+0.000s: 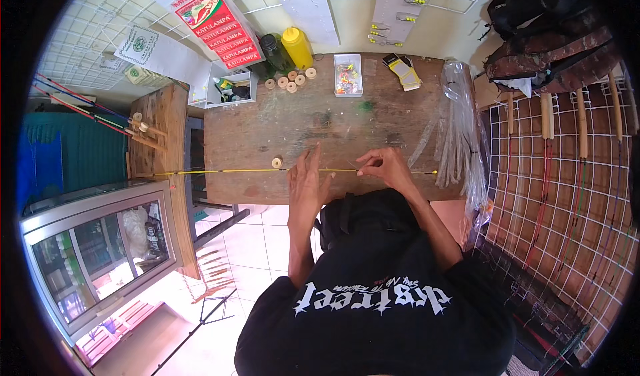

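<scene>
A thin yellow fishing rod blank (pixel 230 171) lies crosswise along the near part of the brown wooden table (pixel 393 119). My left hand (pixel 307 178) rests over the rod with its fingers stretched out, covering part of it. To its right, my right hand (pixel 388 167) is closed in a pinch just above the rod. A fine strand seems to show at those fingertips, too thin to make out. A small round wooden piece with a hole (pixel 277 163) sits against the rod, left of my left hand. The rod's right end has a yellow tip (pixel 434 172).
Along the back stand several wooden rounds (pixel 291 87), a yellow squeeze bottle (pixel 297 48), a dark green bottle (pixel 275 53), a white tray of small colourful pieces (pixel 348 76) and a white box (pixel 223 89). Clear plastic sleeves (pixel 460 136) drape over the right edge. Rods (pixel 583 129) hang on a grid.
</scene>
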A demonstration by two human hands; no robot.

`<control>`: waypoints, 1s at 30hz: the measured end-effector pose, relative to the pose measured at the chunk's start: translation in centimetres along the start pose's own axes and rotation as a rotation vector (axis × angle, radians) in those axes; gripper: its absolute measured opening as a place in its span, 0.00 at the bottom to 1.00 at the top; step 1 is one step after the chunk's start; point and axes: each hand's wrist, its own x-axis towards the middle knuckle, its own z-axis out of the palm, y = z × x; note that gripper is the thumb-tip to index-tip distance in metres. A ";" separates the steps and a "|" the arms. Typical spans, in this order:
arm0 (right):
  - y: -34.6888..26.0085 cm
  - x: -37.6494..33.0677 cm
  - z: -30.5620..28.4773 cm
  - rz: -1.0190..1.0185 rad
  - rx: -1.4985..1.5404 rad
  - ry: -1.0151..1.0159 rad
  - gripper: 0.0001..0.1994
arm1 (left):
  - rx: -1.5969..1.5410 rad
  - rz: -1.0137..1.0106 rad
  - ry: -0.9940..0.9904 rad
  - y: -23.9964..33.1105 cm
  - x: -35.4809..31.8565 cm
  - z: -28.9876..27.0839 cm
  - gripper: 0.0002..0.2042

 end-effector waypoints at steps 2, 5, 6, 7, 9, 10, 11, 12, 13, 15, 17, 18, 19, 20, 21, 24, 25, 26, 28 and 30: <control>0.0 -0.4 0.1 -0.096 0.000 0.020 0.15 | -0.078 -0.071 -0.034 2.1 0.6 -2.2 0.22; -0.3 -0.9 0.2 -0.204 -0.112 0.058 0.13 | -0.234 -0.174 -0.067 3.2 1.5 -2.8 0.18; -0.4 -1.0 0.3 -0.204 -0.112 0.058 0.13 | -0.313 -0.205 -0.066 3.4 1.8 -2.8 0.16; -0.5 -1.2 0.4 -0.221 -0.106 0.060 0.13 | -0.313 -0.207 -0.065 3.2 2.0 -2.4 0.16; -0.9 -1.6 0.5 -0.240 -0.101 0.062 0.13 | -0.324 0.104 0.116 2.5 2.5 -0.9 0.12; -1.1 -1.7 0.5 -0.239 -0.135 0.064 0.14 | -0.325 0.104 0.116 2.3 2.8 -0.2 0.12; -1.2 -1.9 0.5 -0.238 -0.170 0.067 0.14 | -0.429 0.072 0.044 2.1 3.1 0.4 0.12; -1.2 -2.0 0.6 -0.238 -0.170 0.067 0.14 | -0.532 0.039 -0.029 1.8 3.3 1.0 0.11; -1.1 -2.1 0.7 -0.290 -0.211 0.099 0.14 | -0.533 0.041 -0.030 1.5 3.6 1.4 0.11; -0.9 -2.2 0.7 -0.342 -0.253 0.133 0.15 | -0.525 -0.093 -0.318 0.7 3.9 2.0 0.11; -0.9 -2.2 0.8 -0.422 -0.314 0.165 0.14 | -0.524 -0.088 -0.387 0.3 4.2 2.1 0.11; -0.9 -2.2 0.8 -0.422 -0.313 0.165 0.14 | -0.522 -0.085 -0.455 0.1 4.2 2.1 0.11; -1.0 -2.2 0.8 -0.453 -0.327 0.185 0.13 | -0.522 -0.084 -0.456 -0.1 4.2 2.1 0.11; -1.1 -2.2 0.8 -0.485 -0.341 0.204 0.12 | -0.552 -0.096 -0.497 -0.2 4.2 2.1 0.11; -1.0 -2.2 0.8 -0.485 -0.340 0.204 0.12 | -0.583 -0.109 -0.539 -0.3 4.2 2.1 0.12; -0.4 -2.2 0.8 -0.503 -0.351 0.226 0.12 | -0.687 -0.024 -0.545 -0.1 4.2 1.7 0.11; -0.4 -2.2 0.8 -0.511 -0.365 0.239 0.11 | -0.687 -0.026 -0.544 -0.3 4.2 1.8 0.11; -0.4 -2.2 0.9 -0.518 -0.378 0.252 0.10 | -0.723 0.015 -0.524 -0.5 4.2 2.0 0.10; -0.6 -2.3 0.8 -0.530 -0.377 0.250 0.10 | -0.759 0.056 -0.504 -0.5 4.2 2.1 0.08; -0.7 -2.2 0.7 -0.540 -0.376 0.249 0.09 | -0.712 0.006 -0.479 -0.2 4.3 1.9 0.06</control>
